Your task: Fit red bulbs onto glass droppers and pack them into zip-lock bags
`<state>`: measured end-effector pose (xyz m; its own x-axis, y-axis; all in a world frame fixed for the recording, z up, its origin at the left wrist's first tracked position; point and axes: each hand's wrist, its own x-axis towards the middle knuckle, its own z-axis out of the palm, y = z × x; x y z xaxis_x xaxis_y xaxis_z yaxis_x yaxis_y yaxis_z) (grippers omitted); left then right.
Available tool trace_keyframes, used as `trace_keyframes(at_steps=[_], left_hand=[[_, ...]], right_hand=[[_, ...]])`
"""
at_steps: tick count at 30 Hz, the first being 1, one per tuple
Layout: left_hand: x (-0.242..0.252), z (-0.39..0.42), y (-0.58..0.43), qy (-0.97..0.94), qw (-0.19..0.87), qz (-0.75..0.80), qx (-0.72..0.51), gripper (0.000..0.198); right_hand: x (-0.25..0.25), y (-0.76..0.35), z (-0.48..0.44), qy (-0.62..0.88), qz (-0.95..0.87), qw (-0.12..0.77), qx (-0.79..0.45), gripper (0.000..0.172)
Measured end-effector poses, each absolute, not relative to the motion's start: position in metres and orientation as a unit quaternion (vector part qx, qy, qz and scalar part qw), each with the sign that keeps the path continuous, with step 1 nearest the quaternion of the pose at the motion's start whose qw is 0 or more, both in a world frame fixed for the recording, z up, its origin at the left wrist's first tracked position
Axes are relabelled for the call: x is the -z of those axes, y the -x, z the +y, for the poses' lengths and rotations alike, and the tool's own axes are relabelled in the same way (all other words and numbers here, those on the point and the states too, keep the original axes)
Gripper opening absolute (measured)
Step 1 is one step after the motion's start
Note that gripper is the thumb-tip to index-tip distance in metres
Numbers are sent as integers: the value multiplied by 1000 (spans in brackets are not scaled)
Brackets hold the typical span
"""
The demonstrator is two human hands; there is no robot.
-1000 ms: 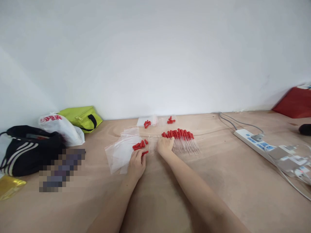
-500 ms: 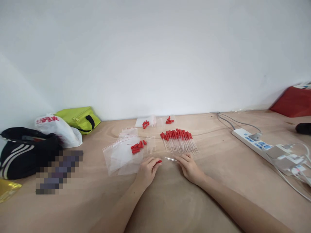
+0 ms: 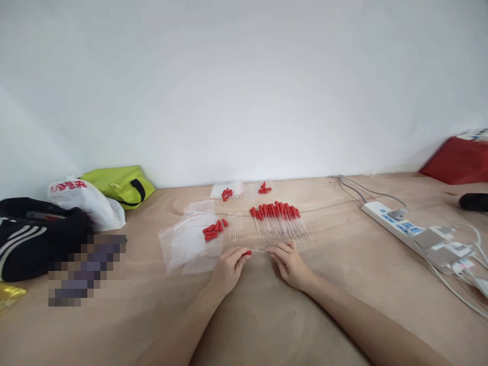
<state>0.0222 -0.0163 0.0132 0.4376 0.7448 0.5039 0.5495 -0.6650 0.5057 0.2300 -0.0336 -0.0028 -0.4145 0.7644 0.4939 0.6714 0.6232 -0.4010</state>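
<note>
My left hand pinches the soft red bulb; my right hand pinches the clear tube, just above the table. The tube looks light and brittle, so I hold it near the bulb.

- The white plastic bag carried red printed characters, but they were too small and blurred to read.
- Nothing else in view showed legible text, numbers or brand marks.

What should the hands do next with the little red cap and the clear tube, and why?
Probably push the two together. The left hand pinches the red cap, the right hand pinches the clear tube, end to end, and the droppers lying behind all wear red caps.
</note>
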Motion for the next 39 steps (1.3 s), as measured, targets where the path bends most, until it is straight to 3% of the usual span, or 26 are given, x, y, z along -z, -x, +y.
trace_keyframes(at_steps=[15,39], left_hand=[[-16,-22,-25,-898,98,304,-304,24],[-21,-20,-22,-896,142,311,-282,18]], right_hand=[[-14,-232,-37,463,-841,268,-76,27],[-12,-212,-39,436,-858,265,-62,28]])
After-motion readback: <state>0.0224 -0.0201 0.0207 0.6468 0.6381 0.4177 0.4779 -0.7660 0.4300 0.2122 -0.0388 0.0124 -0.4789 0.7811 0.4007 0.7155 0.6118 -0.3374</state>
